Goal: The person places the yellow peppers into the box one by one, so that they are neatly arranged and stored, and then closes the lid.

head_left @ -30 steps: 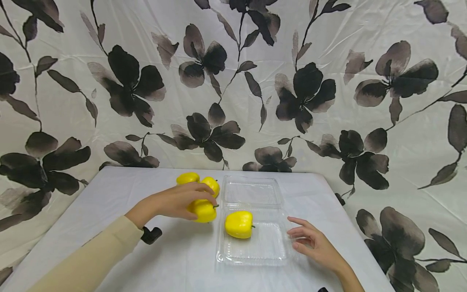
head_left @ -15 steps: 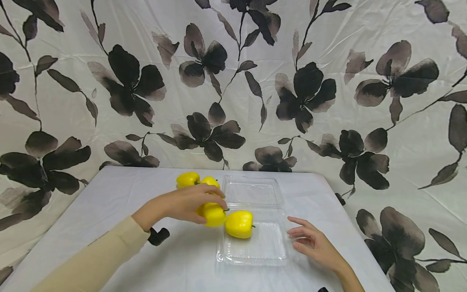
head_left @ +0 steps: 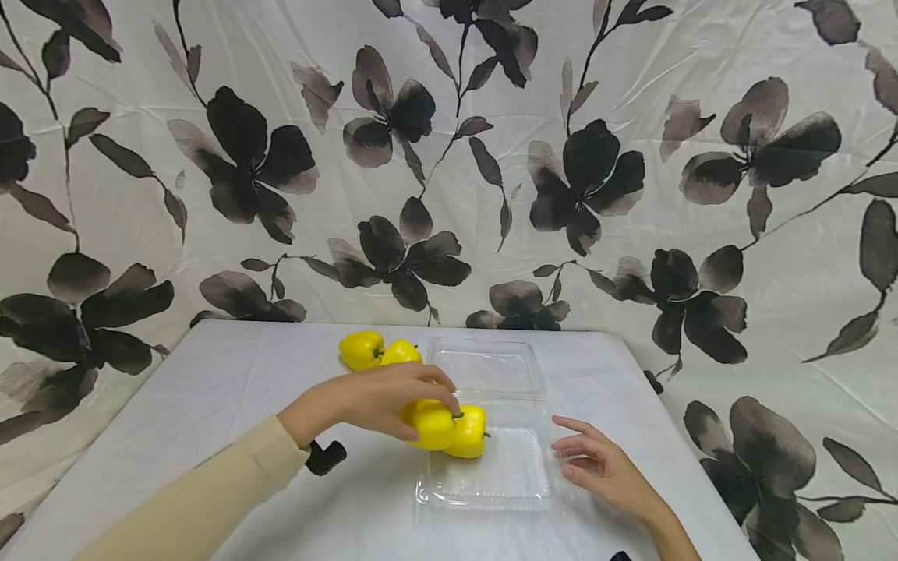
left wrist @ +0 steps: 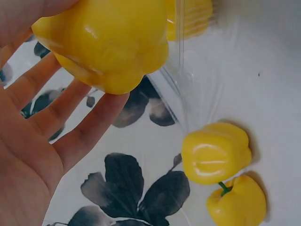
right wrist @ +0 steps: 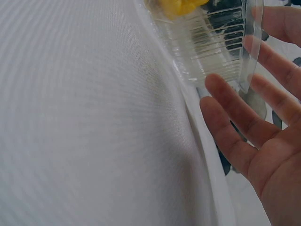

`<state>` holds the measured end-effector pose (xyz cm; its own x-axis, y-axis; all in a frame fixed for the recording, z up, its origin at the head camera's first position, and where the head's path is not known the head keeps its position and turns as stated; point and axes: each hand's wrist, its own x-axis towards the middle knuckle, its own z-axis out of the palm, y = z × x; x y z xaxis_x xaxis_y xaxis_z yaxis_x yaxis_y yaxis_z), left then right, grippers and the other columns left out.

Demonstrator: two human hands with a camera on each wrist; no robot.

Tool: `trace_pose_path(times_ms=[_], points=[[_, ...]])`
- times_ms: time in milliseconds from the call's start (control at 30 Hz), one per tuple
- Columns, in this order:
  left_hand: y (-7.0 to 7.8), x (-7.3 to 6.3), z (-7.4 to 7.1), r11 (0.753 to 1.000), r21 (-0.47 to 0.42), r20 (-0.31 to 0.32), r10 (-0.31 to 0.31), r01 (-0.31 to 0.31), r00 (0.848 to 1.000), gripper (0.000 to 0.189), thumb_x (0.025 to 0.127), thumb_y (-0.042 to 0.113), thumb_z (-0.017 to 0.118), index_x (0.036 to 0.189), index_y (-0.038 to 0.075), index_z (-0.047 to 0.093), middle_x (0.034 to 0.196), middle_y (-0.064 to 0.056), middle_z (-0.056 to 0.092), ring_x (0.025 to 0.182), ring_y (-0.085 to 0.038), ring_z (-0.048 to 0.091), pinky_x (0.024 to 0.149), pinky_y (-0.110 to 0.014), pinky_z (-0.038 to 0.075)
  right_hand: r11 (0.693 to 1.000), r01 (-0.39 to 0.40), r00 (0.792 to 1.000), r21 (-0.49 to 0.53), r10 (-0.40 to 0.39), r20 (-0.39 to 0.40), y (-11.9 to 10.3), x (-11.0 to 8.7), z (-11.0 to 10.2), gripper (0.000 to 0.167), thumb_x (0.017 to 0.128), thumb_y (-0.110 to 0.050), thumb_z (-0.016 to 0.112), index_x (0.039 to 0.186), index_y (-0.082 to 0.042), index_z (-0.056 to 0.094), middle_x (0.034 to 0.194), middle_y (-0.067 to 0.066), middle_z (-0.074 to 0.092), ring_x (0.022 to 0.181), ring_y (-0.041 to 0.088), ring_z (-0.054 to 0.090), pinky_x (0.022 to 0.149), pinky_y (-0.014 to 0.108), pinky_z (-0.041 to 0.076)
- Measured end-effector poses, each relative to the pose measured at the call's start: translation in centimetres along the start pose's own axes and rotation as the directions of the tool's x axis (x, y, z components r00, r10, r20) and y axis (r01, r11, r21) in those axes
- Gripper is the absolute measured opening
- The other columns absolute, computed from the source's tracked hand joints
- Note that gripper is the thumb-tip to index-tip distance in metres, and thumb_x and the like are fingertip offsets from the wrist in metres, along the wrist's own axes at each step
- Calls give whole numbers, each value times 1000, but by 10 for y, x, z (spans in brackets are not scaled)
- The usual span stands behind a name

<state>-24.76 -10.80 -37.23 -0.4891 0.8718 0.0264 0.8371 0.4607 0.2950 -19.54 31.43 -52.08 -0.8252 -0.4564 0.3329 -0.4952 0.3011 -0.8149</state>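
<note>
My left hand [head_left: 384,396] grips a yellow bell pepper [head_left: 431,425] with a green stem, fingers and thumb around its sides. In the left wrist view the held bell pepper [left wrist: 108,42] hangs beside the wall of the clear container. Behind it in the head view, another yellow bell pepper [head_left: 471,436] sits in the base of the hinged clear plastic container [head_left: 501,495], partly covered by the held one. My right hand [head_left: 609,472] lies at the container's right side with relaxed fingers, fingertips [right wrist: 215,82] right at its wall.
Two more yellow bell peppers, one at the far left [head_left: 361,350] and one closer [head_left: 401,352], lie together behind my left hand. The container's lid [head_left: 486,368] is folded back flat on the white-covered table [head_left: 266,366]. A floral curtain [head_left: 449,195] hangs behind the table.
My left hand has carried its bell pepper rightward from the table to over the container's left side, overlapping the pepper inside. The right hand stays in place.
</note>
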Motion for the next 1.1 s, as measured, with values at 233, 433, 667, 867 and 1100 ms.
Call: trace_pose_path(times_ms=[233,433,667,867,1100], points=[[10,10,3,1000,-18,43,-6,7,999,57,89,19,87,138,37,64,150,6,55,135,-20,52,113,-43,48,1000,-4,1000,6,4,-1,0,0,0,27,99,1,70,126,1,71,158,29,43,117,31,71,96,30,59],[17,20,9,1000,-18,60,26,-25,998,56,90,21,88,139,36,64,149,7,56,135,-20,53,114,-42,46,1000,-14,1000,4,14,0,1,0,0,27,99,1,71,126,1,71,159,29,43,117,31,70,96,30,60],[23,29,15,997,-20,73,74,-72,995,56,90,23,87,139,35,64,145,8,58,132,-16,56,112,-37,47,1000,-24,1000,3,24,-1,1,0,0,27,99,0,71,126,0,71,160,25,44,118,30,70,96,30,60],[25,33,20,996,-71,102,69,-62,992,55,91,24,87,140,37,63,141,12,59,129,-11,55,114,-35,46,1000,-5,1000,0,5,1,1,1,0,27,99,1,70,126,1,71,160,23,44,118,32,70,96,30,60],[26,38,24,992,-112,132,79,-64,988,55,92,26,86,140,38,63,141,14,60,124,-7,56,111,-35,47,1000,-8,1000,-4,8,0,0,1,0,27,99,1,70,126,1,71,160,25,44,118,31,70,96,30,60]])
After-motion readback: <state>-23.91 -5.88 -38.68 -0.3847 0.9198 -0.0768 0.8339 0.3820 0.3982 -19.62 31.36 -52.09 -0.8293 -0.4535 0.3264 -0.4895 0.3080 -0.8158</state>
